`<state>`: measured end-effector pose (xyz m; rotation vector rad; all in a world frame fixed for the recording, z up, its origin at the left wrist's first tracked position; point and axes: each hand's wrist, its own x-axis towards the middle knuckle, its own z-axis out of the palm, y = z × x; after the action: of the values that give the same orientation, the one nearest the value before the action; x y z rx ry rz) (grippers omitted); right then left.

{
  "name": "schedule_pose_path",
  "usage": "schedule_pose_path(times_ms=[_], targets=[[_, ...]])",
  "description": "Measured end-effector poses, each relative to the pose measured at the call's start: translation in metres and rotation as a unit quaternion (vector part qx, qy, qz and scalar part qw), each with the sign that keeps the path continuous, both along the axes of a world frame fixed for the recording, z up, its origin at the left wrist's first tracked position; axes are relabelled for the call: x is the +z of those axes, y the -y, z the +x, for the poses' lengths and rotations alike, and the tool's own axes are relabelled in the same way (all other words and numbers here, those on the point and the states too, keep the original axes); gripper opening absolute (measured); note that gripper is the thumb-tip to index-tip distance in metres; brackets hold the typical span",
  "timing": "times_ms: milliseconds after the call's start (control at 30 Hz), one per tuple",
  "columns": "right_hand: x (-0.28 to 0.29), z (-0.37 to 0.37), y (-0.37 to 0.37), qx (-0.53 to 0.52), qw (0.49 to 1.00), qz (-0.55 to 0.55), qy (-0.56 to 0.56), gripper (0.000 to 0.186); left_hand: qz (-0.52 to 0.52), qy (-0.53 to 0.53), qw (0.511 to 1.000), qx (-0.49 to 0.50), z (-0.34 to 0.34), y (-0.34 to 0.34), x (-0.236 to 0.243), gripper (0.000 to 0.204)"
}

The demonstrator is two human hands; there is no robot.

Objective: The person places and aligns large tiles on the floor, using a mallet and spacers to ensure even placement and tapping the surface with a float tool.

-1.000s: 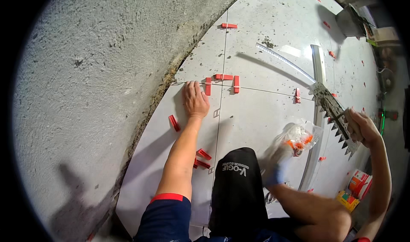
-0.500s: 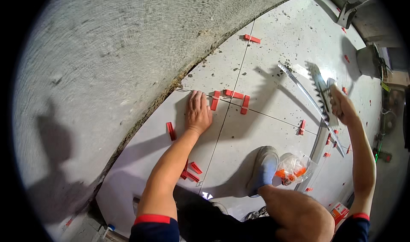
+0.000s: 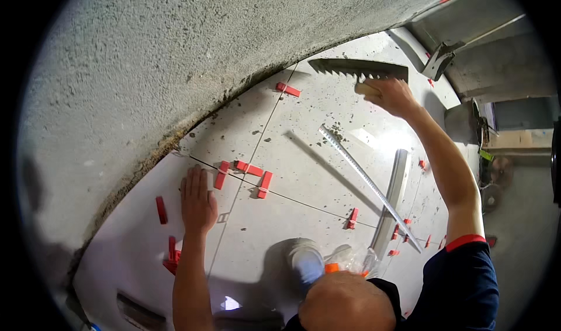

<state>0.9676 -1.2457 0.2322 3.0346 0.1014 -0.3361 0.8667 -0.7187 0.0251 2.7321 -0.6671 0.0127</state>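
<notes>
My left hand [image 3: 198, 201] lies palm down with fingers stretched out on a pale tile, just left of red levelling wedges [image 3: 252, 168] set along the tile joints. A loose red wedge [image 3: 161, 210] lies left of it. My right hand [image 3: 391, 97] grips the handle of a metal notched trowel [image 3: 359, 68], held out over the far tiles near the wall, teeth facing me. A long silver ruler [image 3: 370, 188] lies diagonally across a metal straightedge [image 3: 395, 176], below my right hand. Small crumbs of mortar speckle the tiles.
A rough grey wall [image 3: 117, 68] borders the tiles at left and back. A clear plastic bag [image 3: 357, 261] with orange items is beside my shoe [image 3: 305, 258]. At far right stand a grey bucket [image 3: 459, 123] and a metal tool [image 3: 438, 62] with a long handle.
My right hand has swung the trowel from the right side up to the far tiles, turning it crosswise. My view has shifted; my left hand still lies on the tile.
</notes>
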Motion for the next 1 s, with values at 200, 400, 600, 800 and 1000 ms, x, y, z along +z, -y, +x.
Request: schedule_pose_path(times_ms=[200,400,600,800,1000], targets=[[-0.002,0.047,0.011,0.119,0.987,-0.094,0.045,0.036,0.002,-0.040,0.998,0.037,-0.038,-0.003,0.009,0.065],[-0.002,0.062,0.012,0.185,0.973,-0.136,0.033,0.037,0.036,-0.042,0.997,0.050,-0.041,-0.004,0.008,0.065],[-0.015,0.082,0.002,0.212,0.969,-0.119,0.045,0.044,0.027,-0.020,0.998,0.050,-0.041,-0.005,0.007,0.062],[-0.026,0.102,-0.003,0.207,0.962,-0.176,-0.024,0.044,0.024,-0.006,0.999,0.040,-0.040,-0.006,0.009,0.061],[-0.033,0.111,-0.021,0.252,0.943,-0.212,-0.043,0.033,0.023,0.000,0.999,0.035,-0.038,-0.006,0.009,0.061]])
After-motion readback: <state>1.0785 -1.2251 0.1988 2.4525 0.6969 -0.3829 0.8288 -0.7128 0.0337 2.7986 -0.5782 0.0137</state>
